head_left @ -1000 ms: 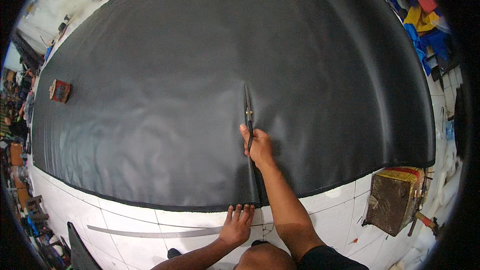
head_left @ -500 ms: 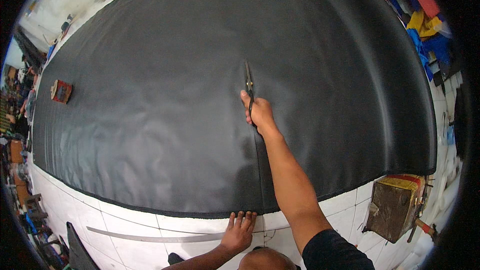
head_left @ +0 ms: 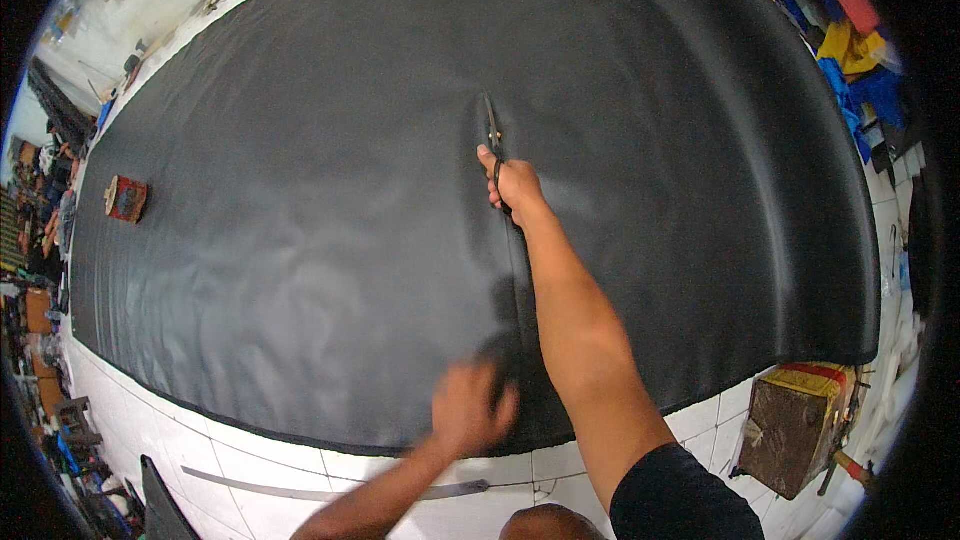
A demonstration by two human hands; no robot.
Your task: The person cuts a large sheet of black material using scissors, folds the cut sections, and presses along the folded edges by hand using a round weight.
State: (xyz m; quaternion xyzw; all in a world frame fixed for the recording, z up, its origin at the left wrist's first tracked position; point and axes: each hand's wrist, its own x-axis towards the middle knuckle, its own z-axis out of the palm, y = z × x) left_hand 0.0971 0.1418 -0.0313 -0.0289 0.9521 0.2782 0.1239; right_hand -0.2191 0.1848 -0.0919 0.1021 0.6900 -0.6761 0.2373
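Observation:
A large black sheet (head_left: 330, 240), smooth and leather-like, lies spread over the tiled floor. My right hand (head_left: 516, 187) grips a pair of scissors (head_left: 493, 130) out over its middle, the blades pointing away from me and set into the sheet. A straight cut line runs from the near edge up to the scissors. Blurred by motion, my left hand (head_left: 472, 410) is over the near edge, left of the cut, with its thumb apart and nothing visible in it. I cannot tell whether it touches the sheet.
On the sheet's left part stands a small red tin (head_left: 127, 199). A long metal ruler (head_left: 330, 490) lies on white tiles (head_left: 240, 460) before the near edge. At the right corner sits a brown box (head_left: 795, 430) with tools beside it. Coloured cloths (head_left: 850, 50) are heaped at far right.
My right hand and the scissors have moved farther from me, and the cut is longer. My left hand has lifted from the near edge and shifted slightly forward.

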